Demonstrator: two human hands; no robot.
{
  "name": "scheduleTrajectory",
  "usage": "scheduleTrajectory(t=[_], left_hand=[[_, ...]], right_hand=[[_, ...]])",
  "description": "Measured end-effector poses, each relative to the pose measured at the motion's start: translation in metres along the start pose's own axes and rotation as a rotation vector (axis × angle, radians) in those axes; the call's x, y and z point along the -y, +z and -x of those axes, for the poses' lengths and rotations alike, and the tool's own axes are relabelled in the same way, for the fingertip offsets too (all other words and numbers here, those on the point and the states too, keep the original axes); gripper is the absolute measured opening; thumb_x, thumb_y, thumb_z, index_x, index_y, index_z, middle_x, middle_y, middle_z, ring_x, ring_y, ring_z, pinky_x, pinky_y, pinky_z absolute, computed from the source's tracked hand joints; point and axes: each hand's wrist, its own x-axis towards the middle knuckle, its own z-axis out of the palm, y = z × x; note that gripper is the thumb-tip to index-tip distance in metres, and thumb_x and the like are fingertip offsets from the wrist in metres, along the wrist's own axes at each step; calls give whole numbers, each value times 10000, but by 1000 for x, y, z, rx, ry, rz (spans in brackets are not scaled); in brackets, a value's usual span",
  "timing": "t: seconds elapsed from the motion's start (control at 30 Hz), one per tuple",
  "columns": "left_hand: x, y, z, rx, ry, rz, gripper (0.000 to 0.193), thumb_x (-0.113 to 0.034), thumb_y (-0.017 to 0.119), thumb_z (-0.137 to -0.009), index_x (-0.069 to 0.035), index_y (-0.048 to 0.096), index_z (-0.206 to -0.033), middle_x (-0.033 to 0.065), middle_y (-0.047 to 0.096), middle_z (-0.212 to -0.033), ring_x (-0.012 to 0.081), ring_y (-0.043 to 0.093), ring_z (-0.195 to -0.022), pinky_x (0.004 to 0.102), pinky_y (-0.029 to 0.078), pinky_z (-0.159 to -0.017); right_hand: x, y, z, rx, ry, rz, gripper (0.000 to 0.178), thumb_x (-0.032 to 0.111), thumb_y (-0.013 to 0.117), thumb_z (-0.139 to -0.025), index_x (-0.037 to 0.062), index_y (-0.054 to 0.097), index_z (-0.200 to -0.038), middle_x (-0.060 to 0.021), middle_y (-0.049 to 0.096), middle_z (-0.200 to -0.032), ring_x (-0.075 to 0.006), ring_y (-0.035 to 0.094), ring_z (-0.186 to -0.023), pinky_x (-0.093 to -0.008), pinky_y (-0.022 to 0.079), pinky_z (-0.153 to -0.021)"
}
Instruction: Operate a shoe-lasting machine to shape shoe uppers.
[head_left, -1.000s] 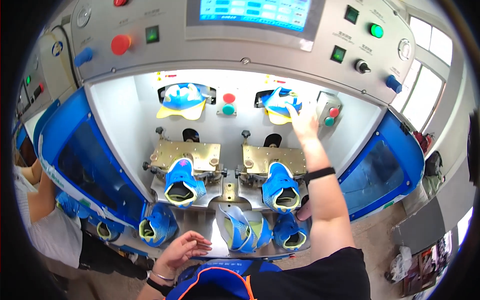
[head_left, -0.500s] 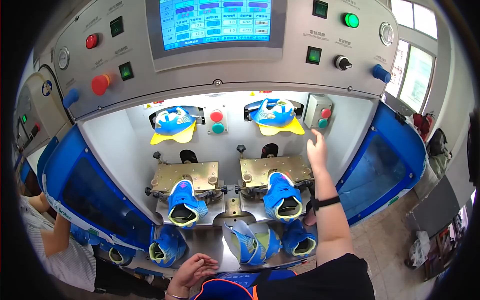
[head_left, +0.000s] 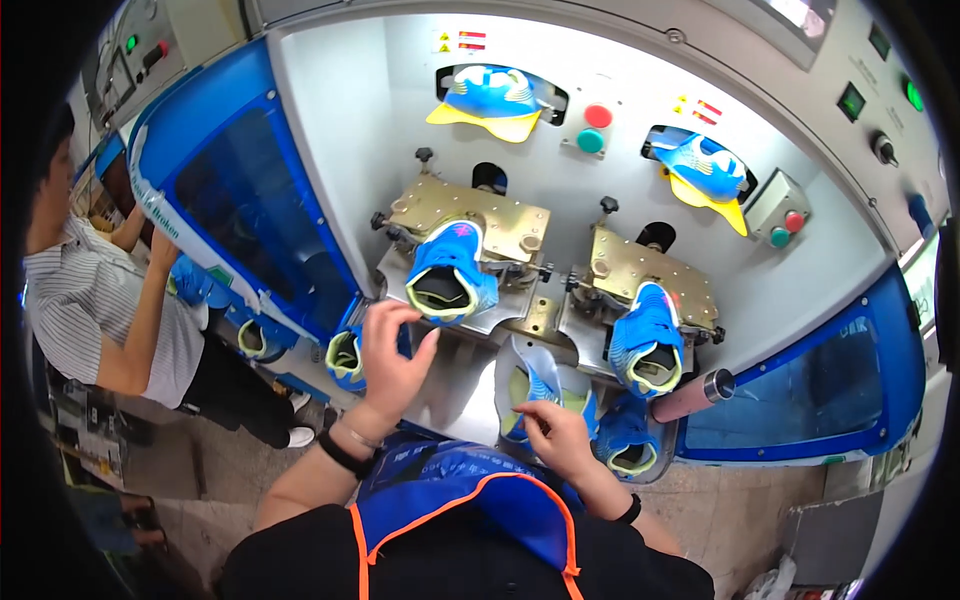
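Observation:
My left hand (head_left: 393, 362) is raised with thumb and fingers apart, holding nothing. It is just below a blue sports shoe (head_left: 450, 268) on the machine's left clamp and partly covers another blue shoe (head_left: 344, 358). My right hand (head_left: 556, 436) has its thumb and index finger apart, its fingertips over the loose blue-and-grey shoe uppers (head_left: 522, 375) on the metal ledge. I cannot tell whether it touches them. A second blue shoe (head_left: 648, 340) sits at the right clamp, with one more blue shoe (head_left: 627, 440) below it.
Two blue uppers with yellow flaps, left (head_left: 490, 100) and right (head_left: 703, 170), sit on the back wall. Red and green buttons (head_left: 592, 130) are between them. A pink bottle (head_left: 692, 396) lies at right. Blue doors flank the chamber. A person (head_left: 120, 310) stands at left.
My right hand has come down from beside the right button box to the uppers. My left hand has risen toward the left shoe. The view has turned left and tilted.

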Motion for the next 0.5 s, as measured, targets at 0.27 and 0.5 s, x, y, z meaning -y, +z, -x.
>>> scheduleTrajectory(t=[0.27, 0.5], left_hand=[[32, 50, -8, 517, 162, -376, 353, -301, 749, -787, -28, 609, -960, 157, 604, -907, 350, 585, -875, 452, 464, -814], [58, 40, 4, 499, 256, -324, 310, -203, 764, -747, -38, 575, -928, 142, 584, -884, 329, 582, -886, 458, 434, -922]], right_hand=[[-16, 34, -1, 452, 50, -93, 296, 221, 606, -916, 67, 672, -1160, -138, 701, -1046, -252, 690, -923, -345, 537, -822], [-63, 116, -8, 599, 99, -66, 483, 326, 541, -961, 20, 541, -1335, -215, 514, -1394, -360, 487, -1300, -385, 394, -1084]])
